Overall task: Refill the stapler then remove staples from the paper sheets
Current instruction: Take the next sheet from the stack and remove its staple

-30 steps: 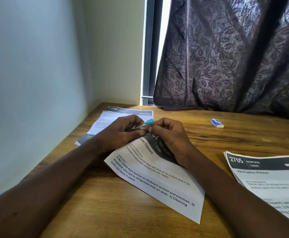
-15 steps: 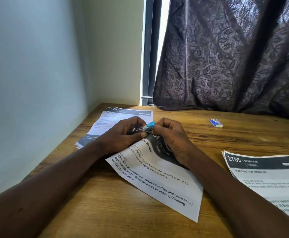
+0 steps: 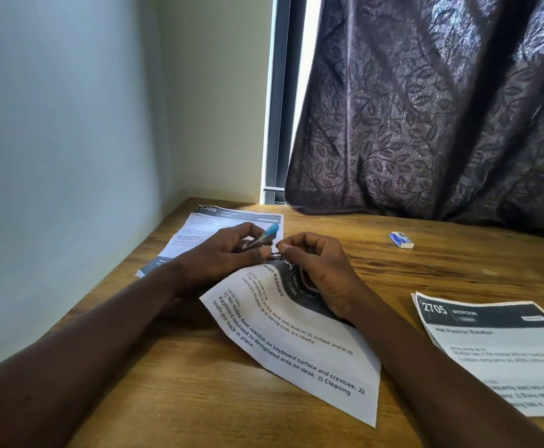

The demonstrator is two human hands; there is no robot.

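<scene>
Two bare hands are held close together over a wooden bench [image 3: 167, 399]. A small metal tool [image 3: 264, 237] with a blue tip is gripped in the curled fingers of the left hand [image 3: 222, 257]. The top corner of a printed sheet [image 3: 296, 344], laid slanted on the bench, is pinched between thumb and forefinger of the right hand [image 3: 319, 270]. A second sheet [image 3: 218, 226] is laid far left, a third sheet [image 3: 497, 350] at the right. A small blue-and-white box [image 3: 401, 239] is seen near a dark curtain [image 3: 426, 124].
</scene>
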